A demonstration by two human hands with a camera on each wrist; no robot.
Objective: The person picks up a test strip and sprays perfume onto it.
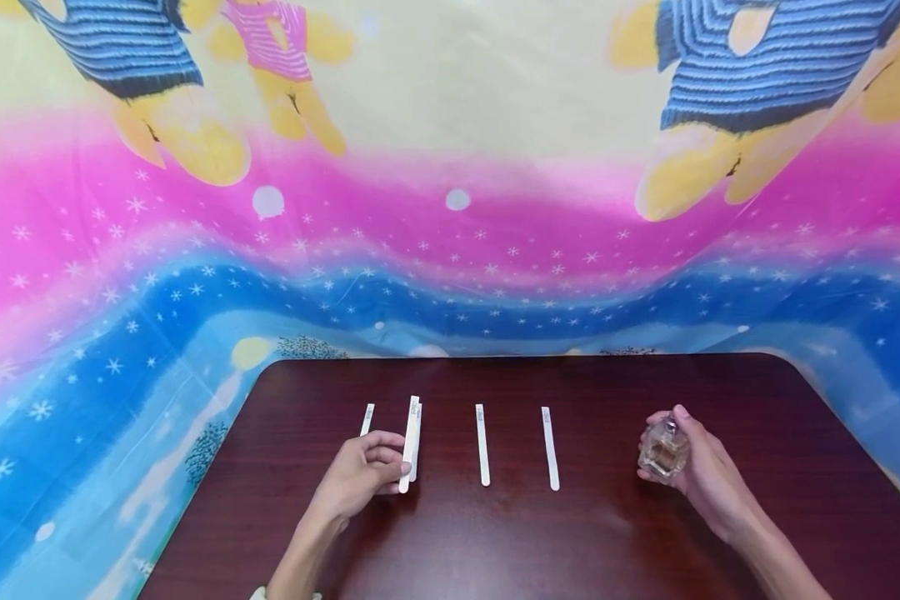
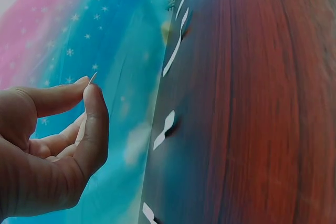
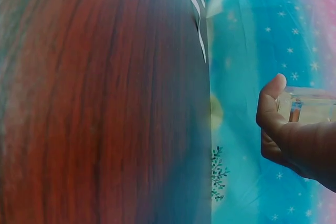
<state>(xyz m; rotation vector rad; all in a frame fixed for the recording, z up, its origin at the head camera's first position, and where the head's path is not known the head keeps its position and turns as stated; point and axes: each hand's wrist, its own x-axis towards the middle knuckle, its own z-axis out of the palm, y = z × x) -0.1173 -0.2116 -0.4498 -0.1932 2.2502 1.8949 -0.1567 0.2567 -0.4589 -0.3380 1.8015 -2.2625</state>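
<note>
The head view is bright and fairly crisp — pale, soft reflections lie on the tabletop (image 1: 607, 550), and the backdrop (image 1: 390, 229) behind it is evenly lit. Both wrist views are dimmer — backdrop beyond the tabletop soft, strips (image 2: 169, 120) on the tabletop warped-looking.

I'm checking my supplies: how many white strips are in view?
5: one held strip in the left hand; on the table, one strip partly behind it, leftmost strip partly behind the hand, and two strips farther right. More could be hidden.
</note>
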